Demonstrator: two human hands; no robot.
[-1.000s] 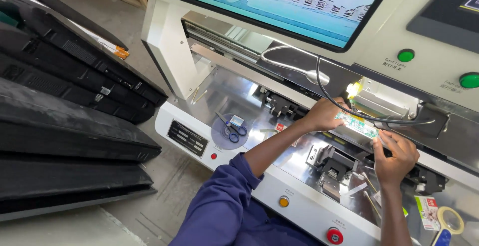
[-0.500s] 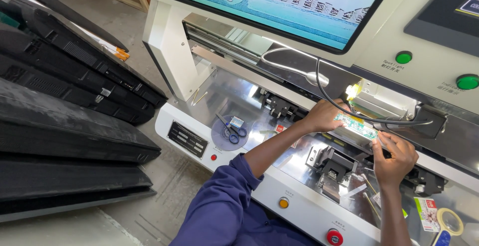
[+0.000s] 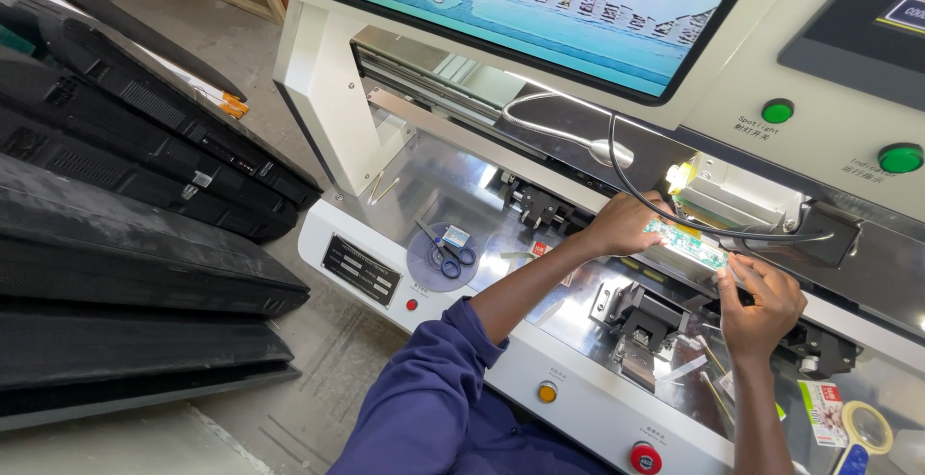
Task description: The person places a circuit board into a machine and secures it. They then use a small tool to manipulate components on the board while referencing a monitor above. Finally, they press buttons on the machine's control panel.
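A narrow green circuit board strip point(image 3: 686, 244) lies under the machine's lit metal head point(image 3: 737, 200). My left hand point(image 3: 624, 224) grips the strip's left end. My right hand point(image 3: 761, 303) pinches its right end from below. Both hands hold the strip over the shiny metal bed point(image 3: 453, 191) of a white bench machine. A black clamp block point(image 3: 644, 319) sits just below the hands.
Small blue-handled scissors point(image 3: 445, 253) lie on a round pad at the bed's left. Black flat panels point(image 3: 125, 244) are stacked on the floor at left. A large screen point(image 3: 540, 3) hangs above. Green buttons point(image 3: 777, 111), a red button point(image 3: 644, 458) and a tape roll point(image 3: 867, 427) sit around the machine.
Both hands stay on the green strip. My right hand has shifted slightly along its right end; the strip has barely moved.
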